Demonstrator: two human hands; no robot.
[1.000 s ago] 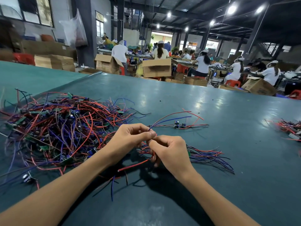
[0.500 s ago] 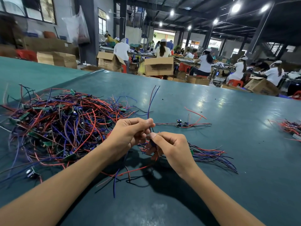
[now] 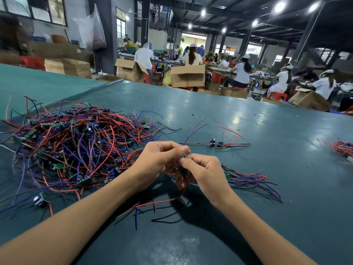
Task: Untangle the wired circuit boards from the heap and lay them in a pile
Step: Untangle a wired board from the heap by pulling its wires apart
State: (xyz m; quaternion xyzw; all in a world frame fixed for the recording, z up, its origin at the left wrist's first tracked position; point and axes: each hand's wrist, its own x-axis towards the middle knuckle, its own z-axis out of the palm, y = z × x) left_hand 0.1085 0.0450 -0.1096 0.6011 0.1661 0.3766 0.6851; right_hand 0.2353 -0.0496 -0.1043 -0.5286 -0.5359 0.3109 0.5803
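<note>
- Between two sets of fingertips, one wired circuit board is pinched: the left hand grips its upper wires, while the right hand curls round the small board, its red and blue leads trailing below.
- Just right of the right-hand fingers lies one pile of boards, its wires fanned rightward.
- Beyond the fingertips, one loose board rests alone on the green table.
- Left of the left-hand fingers sprawls one tangled heap.
- Well right of the fingers, at the frame's edge, sits one more bunch.
</note>
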